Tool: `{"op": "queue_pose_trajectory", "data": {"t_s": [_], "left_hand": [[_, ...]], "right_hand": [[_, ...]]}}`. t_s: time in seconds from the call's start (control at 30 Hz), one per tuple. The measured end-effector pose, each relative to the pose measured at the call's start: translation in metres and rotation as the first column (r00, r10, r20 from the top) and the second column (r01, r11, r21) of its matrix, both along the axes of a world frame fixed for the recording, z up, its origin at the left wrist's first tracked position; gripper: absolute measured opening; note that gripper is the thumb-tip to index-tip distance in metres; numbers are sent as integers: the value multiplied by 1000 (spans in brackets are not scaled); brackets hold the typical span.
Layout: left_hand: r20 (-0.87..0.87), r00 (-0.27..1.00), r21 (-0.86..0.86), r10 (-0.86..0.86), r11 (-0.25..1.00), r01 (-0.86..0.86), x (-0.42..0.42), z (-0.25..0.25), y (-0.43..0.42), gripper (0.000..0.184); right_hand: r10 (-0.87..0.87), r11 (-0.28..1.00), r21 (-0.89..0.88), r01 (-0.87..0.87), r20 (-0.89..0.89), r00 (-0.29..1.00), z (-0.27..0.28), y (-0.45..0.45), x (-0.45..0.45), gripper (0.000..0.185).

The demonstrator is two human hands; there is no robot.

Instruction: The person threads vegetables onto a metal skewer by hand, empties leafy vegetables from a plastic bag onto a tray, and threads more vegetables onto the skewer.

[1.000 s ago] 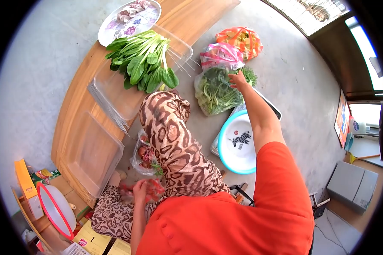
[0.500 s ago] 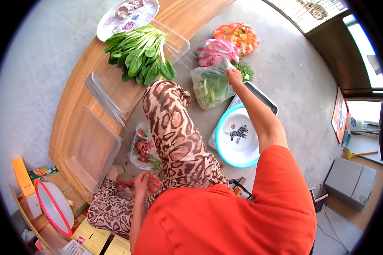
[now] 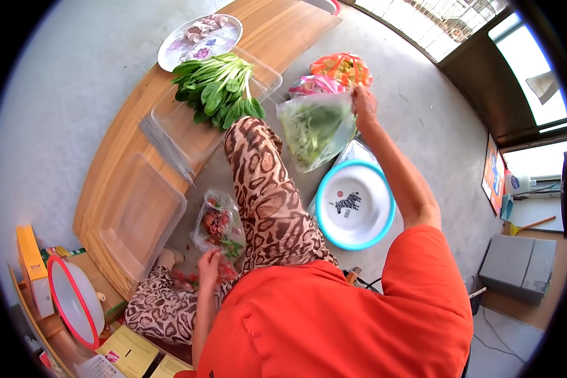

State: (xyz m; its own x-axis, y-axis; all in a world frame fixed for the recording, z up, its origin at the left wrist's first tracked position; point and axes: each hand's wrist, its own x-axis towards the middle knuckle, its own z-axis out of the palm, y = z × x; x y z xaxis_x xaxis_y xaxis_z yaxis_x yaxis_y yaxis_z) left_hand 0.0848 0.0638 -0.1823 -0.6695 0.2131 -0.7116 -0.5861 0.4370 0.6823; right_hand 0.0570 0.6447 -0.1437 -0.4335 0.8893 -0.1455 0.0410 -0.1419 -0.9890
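Note:
My right hand (image 3: pixel 363 104) is closed on the top of a clear plastic bag (image 3: pixel 315 129) with leafy greens inside. The bag hangs over the floor, just beyond a white basin (image 3: pixel 373 211) with a blue rim and a zebra print. By my lap, my left hand (image 3: pixel 209 266) is closed on a thin red plastic bag (image 3: pixel 227 271); its contents I cannot make out. Close by lies another clear bag (image 3: pixel 201 239) holding reddish round vegetables and some green. Behind the lifted bag sit a pink-striped bag (image 3: pixel 315 85) and an orange-striped bag (image 3: pixel 346 68).
Leafy greens (image 3: pixel 217 91) lie on a clear plastic container on the curved wooden table (image 3: pixel 116 138). A flowered plate (image 3: pixel 170 55) with pale pieces stands farther along. Nearer is a clear tray (image 3: pixel 138 217). A red-rimmed basin (image 3: pixel 75 302) and boxes stand at lower left.
My right hand has risen slightly to the right, pulling up the clear bag of greens, which now hides much of the pink-striped bag. My left hand has barely moved. The view has shifted slightly.

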Motion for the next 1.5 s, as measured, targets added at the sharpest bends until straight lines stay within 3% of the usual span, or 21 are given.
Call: {"op": "queue_pose_trajectory", "data": {"t_s": [0.13, 0.2, 0.27, 0.4, 0.47, 0.5, 0.53, 0.6, 0.67, 0.77, 0.8, 0.83, 0.87, 0.93, 0.97, 1.07, 1.1, 1.2, 1.4, 1.47, 1.5], "left_hand": [[-117, 993, 88, -17, 996, 27, -5, -9, -12, 25], [-287, 958, 152, 1, 987, 45, -18, 8, -8, 24], [-327, 942, 193, 70, 981, -6, -30, 33, -4, 23], [-439, 886, 272, 151, 962, -29, -50, 72, -4, 23], [-452, 873, 307, 182, 951, -39, -58, 91, 3, 23], [-460, 867, 334, 193, 942, -33, -62, 97, 8, 23], [-467, 859, 357, 208, 933, -32, -65, 101, 13, 24], [-492, 852, 388, 179, 921, 31, -74, 101, 22, 24], [-465, 863, 460, 195, 887, 47, -77, 113, 36, 23], [-450, 873, 528, 190, 845, 88, -83, 129, 52, 23], [-446, 869, 527, 214, 847, 63, -85, 133, 55, 23], [-454, 869, 545, 198, 833, 95, -88, 137, 55, 26], [-464, 866, 561, 184, 818, 127, -90, 141, 53, 30], [-433, 878, 569, 204, 817, 91, -95, 149, 47, 36], [-405, 894, 583, 194, 808, 88, -96, 152, 42, 42], [-305, 916, 616, 260, 788, -19, -91, 152, 18, 51], [-293, 917, 656, 270, 755, -12, -89, 151, 6, 50], [-226, 918, 694, 326, 715, -83, -83, 146, -37, 50], [-360, 821, 458, 443, 851, -258, -73, 135, -100, 20], [-464, 821, 342, 332, 922, -180, -73, 121, -117, 13], [-465, 819, 341, 335, 922, -183, -71, 116, -121, 13]], "right_hand": [[64, 991, 123, -57, -56, 996, 78, -13, -3, 18], [110, 990, 95, -100, -110, 988, 114, -13, -8, 20], [231, 969, 131, -207, -204, 951, 149, -13, -15, 21], [231, 967, 182, -177, -342, 911, 233, -38, -29, 27], [559, 828, 297, -475, -375, 740, 265, -8, -36, 21], [524, 849, 310, -427, -403, 750, 283, -25, -33, 27], [517, 786, 142, -601, -684, 515, 264, 81, -79, 32], [491, 869, 340, -360, -495, 717, 331, -39, -57, 31], [605, 796, 350, -495, -500, 619, 353, -49, -73, 31], [614, 784, 317, -534, -527, 588, 376, -106, -96, 32], [639, 760, 323, -564, -526, 561, 377, -123, -104, 32], [753, 339, 212, -916, -645, 129, 361, -37, -162, 33], [805, 564, 402, -721, -463, 371, 379, -140, -123, 31], [704, 683, 302, -666, -518, 487, 378, -199, -127, 29], [750, 577, 261, -774, -544, 376, 373, -209, -136, 26], [754, 499, 204, -842, -582, 306, 354, -258, -154, 26], [806, 387, 246, -889, -558, 197, 347, -265, -163, 27], [812, 259, 239, -936, -579, 77, 324, -311, -177, 28], [746, 119, -25, -993, -658, 106, 279, -398, -218, 21], [739, 54, -46, -997, -670, 71, 259, -415, -235, 22], [754, 95, -71, -993, -646, 118, 251, -422, -241, 22]]}}
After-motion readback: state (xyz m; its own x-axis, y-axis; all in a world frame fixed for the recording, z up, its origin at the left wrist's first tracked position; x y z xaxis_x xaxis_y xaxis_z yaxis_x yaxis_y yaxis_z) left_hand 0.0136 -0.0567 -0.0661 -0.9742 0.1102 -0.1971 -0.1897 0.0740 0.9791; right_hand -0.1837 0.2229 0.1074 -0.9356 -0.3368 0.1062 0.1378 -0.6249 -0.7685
